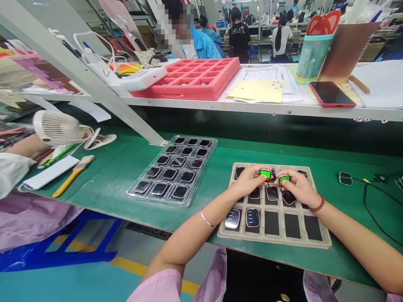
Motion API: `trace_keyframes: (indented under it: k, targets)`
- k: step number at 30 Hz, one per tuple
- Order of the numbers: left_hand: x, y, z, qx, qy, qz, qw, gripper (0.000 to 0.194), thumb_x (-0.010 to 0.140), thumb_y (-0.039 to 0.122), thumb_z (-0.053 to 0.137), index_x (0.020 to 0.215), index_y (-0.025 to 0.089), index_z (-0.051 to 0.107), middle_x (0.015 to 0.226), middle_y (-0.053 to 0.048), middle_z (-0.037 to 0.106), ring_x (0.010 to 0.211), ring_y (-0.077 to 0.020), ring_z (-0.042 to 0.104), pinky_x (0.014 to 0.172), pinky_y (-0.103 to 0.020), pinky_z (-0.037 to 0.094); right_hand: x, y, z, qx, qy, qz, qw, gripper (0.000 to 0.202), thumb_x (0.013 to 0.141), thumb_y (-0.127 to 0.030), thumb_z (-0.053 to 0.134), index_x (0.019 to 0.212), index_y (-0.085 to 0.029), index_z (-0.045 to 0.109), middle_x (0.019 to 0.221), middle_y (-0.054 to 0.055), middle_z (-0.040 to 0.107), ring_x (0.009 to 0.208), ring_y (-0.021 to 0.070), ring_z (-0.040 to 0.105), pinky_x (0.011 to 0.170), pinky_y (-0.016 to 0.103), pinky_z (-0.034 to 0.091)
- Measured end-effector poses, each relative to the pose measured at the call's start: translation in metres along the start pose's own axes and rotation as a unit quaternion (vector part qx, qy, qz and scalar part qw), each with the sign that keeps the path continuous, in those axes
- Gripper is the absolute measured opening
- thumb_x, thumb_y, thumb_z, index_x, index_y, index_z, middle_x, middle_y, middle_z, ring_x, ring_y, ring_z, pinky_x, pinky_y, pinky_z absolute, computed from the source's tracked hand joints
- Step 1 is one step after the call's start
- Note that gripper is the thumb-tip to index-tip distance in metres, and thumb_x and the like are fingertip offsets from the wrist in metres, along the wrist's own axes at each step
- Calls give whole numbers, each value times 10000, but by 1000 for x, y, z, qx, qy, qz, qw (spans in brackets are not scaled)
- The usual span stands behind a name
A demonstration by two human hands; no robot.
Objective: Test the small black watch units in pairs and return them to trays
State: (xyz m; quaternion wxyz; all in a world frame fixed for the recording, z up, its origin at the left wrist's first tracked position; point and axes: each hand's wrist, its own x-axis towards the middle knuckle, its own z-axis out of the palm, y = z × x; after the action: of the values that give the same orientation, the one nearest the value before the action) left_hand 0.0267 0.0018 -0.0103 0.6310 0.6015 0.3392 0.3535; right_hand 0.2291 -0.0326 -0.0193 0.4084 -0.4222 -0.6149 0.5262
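Note:
My left hand (251, 180) is closed on a smartwatch (265, 173) whose screen glows green with a red edge, thumb on its face. In my right hand (297, 185), pinched by thumb and fingers, is a second smartwatch (284, 179) with a green screen. Both are held close together above a beige tray (273, 240) lined with dark pads. Several smartwatches lie in the tray's compartments; two in the front row, one of them a lit watch (252, 218), show text. Three front compartments at the right hold only their pads.
A clear plastic tray (197, 197) of dark-screened watches lies left of centre. One watch (345, 178) sits by black cables (365, 197) at right. A yellow-handled brush (74, 176) and white fan (59, 127) are near another person's arm (27, 145). A shelf holds a pink foam tray (217, 90) and phone (332, 94).

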Motion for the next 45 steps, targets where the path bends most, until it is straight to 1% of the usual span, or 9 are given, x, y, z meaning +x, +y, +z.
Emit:
trace_keyframes:
  k: [2,4,9,14,17,25,34,38,45]
  targets:
    - [0,-2,0,1,1,9,1000,298,766,212,615,1055,140,616,989,-82,645,839,-157,625,702,-274,530,0,0,0,3,-2,4,1000,174,828,-197,530,994,-191,578,867,52,658,754,168,625,650,305,543]
    - [0,-3,-1,8,1,11,1000,286,766,206,609,1044,143,616,976,-83,647,863,-173,625,698,-278,527,0,0,0,5,-4,6,1000,179,834,-198,520,1002,-191,580,884,58,663,775,173,631,660,311,552]
    - [1,-3,-2,45,2,20,999,279,773,180,588,1050,146,604,936,-75,652,831,-159,619,711,-264,495,-1,0,1,-5,-9,3,1000,193,836,-183,501,1013,-198,577,913,65,664,833,193,641,684,335,562]
    - [0,-2,-2,79,10,42,996,326,735,130,600,1059,157,577,1034,-75,618,874,-151,595,733,-243,464,0,3,-1,-7,-23,-18,1000,344,790,-117,487,1113,-217,546,1071,72,643,912,201,645,755,348,553]
    - [0,-2,-1,89,9,44,995,337,738,122,584,1072,158,561,1051,-75,606,870,-145,586,726,-235,452,1,5,-2,-14,-23,-16,1000,396,783,-92,459,1152,-221,523,1124,77,629,874,188,655,721,330,548]
    - [1,-1,-1,68,8,30,997,364,717,87,564,1076,149,547,1006,-70,605,845,-138,581,715,-237,449,1,4,0,-15,-14,-22,1000,358,784,-99,481,1117,-217,538,1070,77,633,935,205,638,771,358,553]
    - [1,-2,-1,64,8,34,997,384,719,87,557,1096,159,560,982,-70,626,938,-170,593,795,-271,459,-1,1,1,-70,-9,-47,996,282,785,-124,521,1052,-213,537,922,58,652,850,203,638,742,346,522]
    - [1,-3,-1,50,9,29,998,396,705,85,573,1092,170,572,997,-68,625,929,-171,593,794,-276,470,-1,-1,0,-83,-6,-53,995,255,786,-140,530,1029,-216,539,889,49,651,825,206,631,738,347,509]
    - [-1,1,2,-6,-14,24,1000,402,730,81,536,1123,166,550,1024,-71,615,898,-153,600,794,-289,497,-1,-1,0,-94,-14,-56,994,250,779,-121,527,1007,-225,527,860,34,643,781,199,620,730,343,498]
